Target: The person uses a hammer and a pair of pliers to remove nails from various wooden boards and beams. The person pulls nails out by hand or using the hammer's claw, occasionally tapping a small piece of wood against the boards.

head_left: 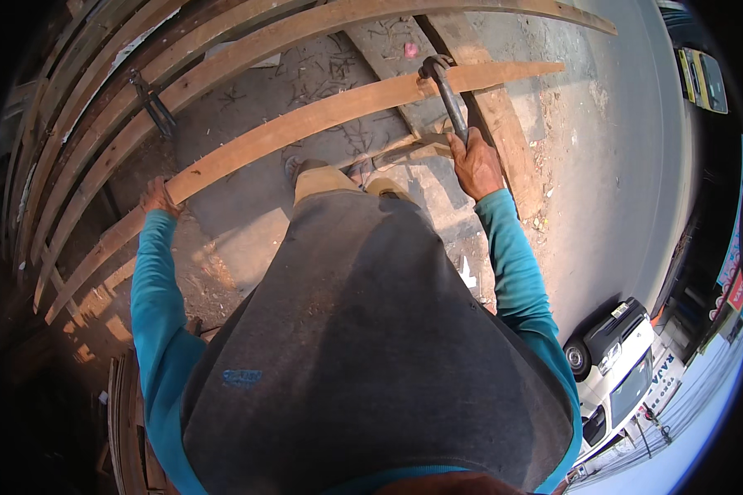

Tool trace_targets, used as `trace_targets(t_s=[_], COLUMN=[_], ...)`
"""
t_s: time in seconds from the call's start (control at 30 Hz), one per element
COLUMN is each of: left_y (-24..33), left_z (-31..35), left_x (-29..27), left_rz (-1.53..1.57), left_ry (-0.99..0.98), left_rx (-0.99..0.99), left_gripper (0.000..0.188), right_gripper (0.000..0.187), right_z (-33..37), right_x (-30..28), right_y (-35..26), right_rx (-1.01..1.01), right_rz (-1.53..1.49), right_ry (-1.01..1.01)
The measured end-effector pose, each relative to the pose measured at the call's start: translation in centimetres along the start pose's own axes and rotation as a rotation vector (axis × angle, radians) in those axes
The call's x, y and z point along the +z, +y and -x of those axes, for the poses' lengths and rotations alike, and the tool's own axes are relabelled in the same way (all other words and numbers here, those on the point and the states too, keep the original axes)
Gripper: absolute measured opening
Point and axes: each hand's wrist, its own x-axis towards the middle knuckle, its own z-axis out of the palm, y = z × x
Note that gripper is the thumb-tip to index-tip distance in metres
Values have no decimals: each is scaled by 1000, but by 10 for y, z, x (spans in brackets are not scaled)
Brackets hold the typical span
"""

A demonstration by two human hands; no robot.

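A long wooden board [297, 124] lies crosswise in front of me, its narrow end out to the right. My left hand [158, 196] is closed around the board toward its left part. In my right hand [475, 167] is the handle of a claw hammer [450, 101]. The hammer's head is at the board's upper face near the right end; whether it touches the wood I cannot tell. Beneath that end runs a thick wooden beam [504, 128]. A pair of long-handled pincers [152, 103] rests by the boards at the far left.
Several long boards [120, 91] lie side by side at the left and far side. Thin dark bits, perhaps nails, litter the ground [338, 66]. A road [627, 165] runs along the right, with a white car [623, 371] and a yellow vehicle [702, 80].
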Motion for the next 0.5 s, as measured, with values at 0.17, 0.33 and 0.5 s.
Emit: trace_targets(t_s=[0.17, 0.33, 0.5], left_y=[-8, -7, 7], left_z=[-4, 8, -2], left_x=[8, 12, -6], left_rz=[-30, -49, -10], left_ry=[-26, 29, 7], left_rx=[-38, -50, -7], left_gripper=[73, 70, 73], right_gripper=[39, 36, 44], right_z=[-10, -29, -11], right_x=[-34, -57, 15], right_y=[-40, -92, 41], right_rx=[18, -404, 105], right_rz=[-72, -891, 374], right_ry=[-33, 433, -270])
